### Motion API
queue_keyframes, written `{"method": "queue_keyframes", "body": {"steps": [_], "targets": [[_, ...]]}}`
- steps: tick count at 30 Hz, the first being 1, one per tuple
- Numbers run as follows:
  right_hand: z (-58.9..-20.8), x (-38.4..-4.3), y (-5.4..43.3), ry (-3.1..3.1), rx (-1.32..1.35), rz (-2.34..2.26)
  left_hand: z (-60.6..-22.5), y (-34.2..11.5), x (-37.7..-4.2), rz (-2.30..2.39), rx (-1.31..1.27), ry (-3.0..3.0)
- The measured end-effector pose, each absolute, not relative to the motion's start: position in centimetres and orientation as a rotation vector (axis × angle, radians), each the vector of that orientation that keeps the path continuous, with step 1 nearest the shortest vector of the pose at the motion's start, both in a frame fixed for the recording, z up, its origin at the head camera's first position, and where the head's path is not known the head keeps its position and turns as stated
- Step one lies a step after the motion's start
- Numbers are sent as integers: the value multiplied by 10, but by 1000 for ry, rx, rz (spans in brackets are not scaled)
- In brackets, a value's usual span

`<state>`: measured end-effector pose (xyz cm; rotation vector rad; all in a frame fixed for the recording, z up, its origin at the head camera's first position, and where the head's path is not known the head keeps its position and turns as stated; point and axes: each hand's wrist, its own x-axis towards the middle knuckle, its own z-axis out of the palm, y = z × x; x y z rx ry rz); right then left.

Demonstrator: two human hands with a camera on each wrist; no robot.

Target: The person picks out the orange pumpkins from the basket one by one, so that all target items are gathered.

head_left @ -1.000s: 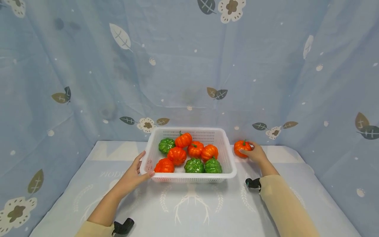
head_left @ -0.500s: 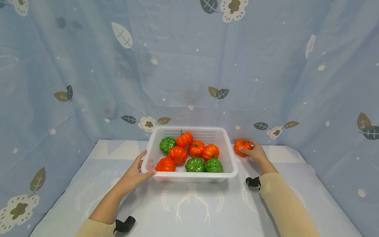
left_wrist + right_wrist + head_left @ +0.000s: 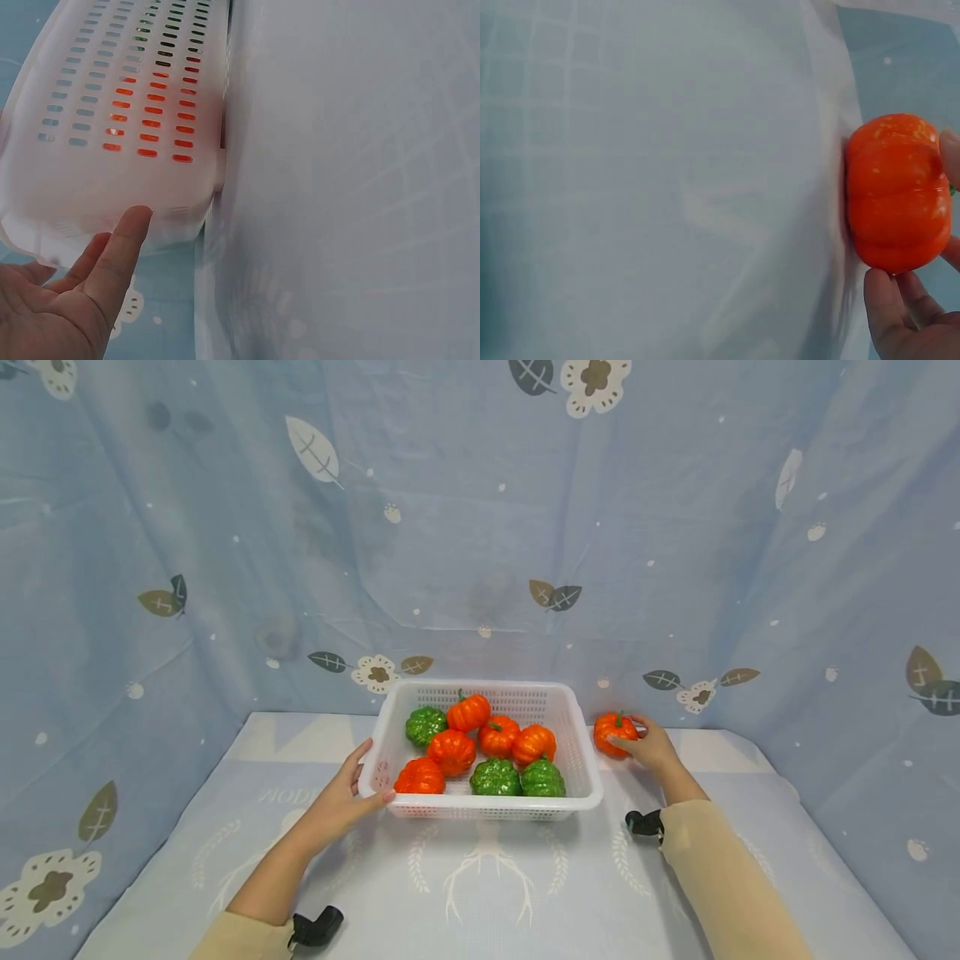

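A white perforated plastic basket [image 3: 483, 804] holds several small toy-like pumpkins, some orange-red [image 3: 452, 752] and some green [image 3: 495, 778]. At its front left corner is my left hand [image 3: 339, 803], thumb on the rim and fairly straight fingers along the outer left side. The left wrist view shows those fingers [image 3: 124, 247] touching the end wall, while most of the thumb is out of sight. Beside the basket's right end, one orange pumpkin [image 3: 613, 735] with a green stem rests on the table. My right hand [image 3: 654, 752] grips it, thumb on one side and fingers [image 3: 885, 300] on the other.
A pale patterned cloth covers the table [image 3: 487, 893]. Behind it and at both sides hangs a blue curtain [image 3: 450, 543] with leaf and flower prints. The basket's far edge stands close to this curtain. Black camera mounts [image 3: 317, 928] are on both wrists.
The view shifts very slightly. Both hands, the basket and the pumpkins stay where they were.
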<state>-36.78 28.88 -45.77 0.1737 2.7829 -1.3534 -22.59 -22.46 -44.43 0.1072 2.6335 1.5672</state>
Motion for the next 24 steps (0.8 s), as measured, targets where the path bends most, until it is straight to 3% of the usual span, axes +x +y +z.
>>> {"method": "queue_keyframes", "body": {"steps": [24], "targets": [[-401, -329, 277, 2845, 29, -1299, -444, -225, -227, 1571, 123, 2631]]}}
